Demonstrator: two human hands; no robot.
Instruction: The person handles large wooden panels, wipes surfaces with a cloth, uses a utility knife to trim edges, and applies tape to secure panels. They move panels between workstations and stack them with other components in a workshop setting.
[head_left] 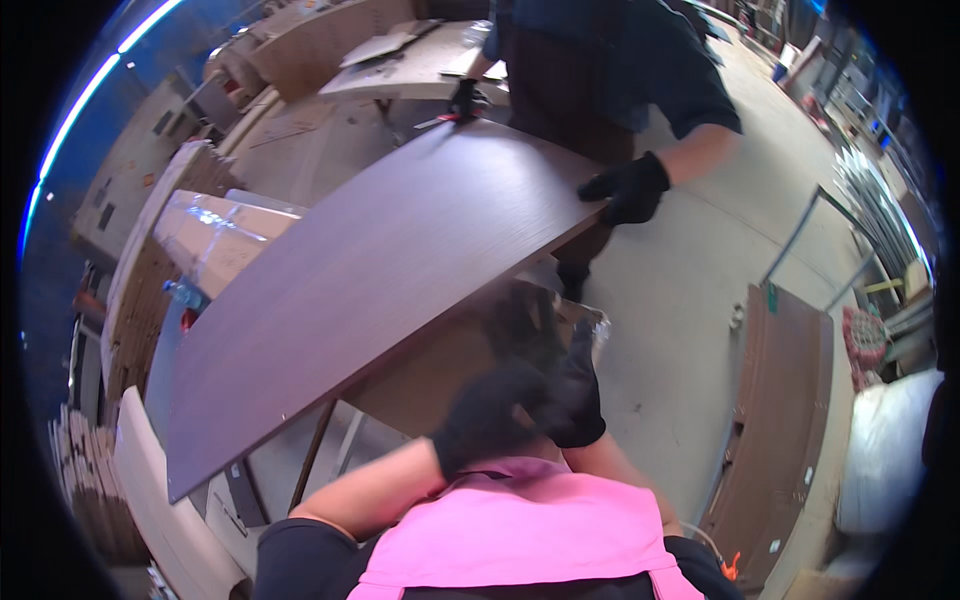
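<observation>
My two hands, in black gloves, are close together in front of my chest. My left hand (492,412) is smeared by motion, and its fingers do not show clearly. It is against or beside my right hand (574,392), whose fingers stretch upward with nothing visible in them. Just beyond them a large dark brown panel (370,260) lies tilted across the view, apart from my hands. Across from me a person in dark clothes rests one gloved hand (630,188) on the panel's right edge. Their other gloved hand (465,100) is at its far corner, by a small red object (452,117).
A brown panel stack (780,400) lies to the right, near a metal frame (795,235) and a white wrapped bundle (885,455). Wrapped cardboard packages (215,235) and a plastic bottle (183,292) are on the left. A table (415,70) stands behind the person.
</observation>
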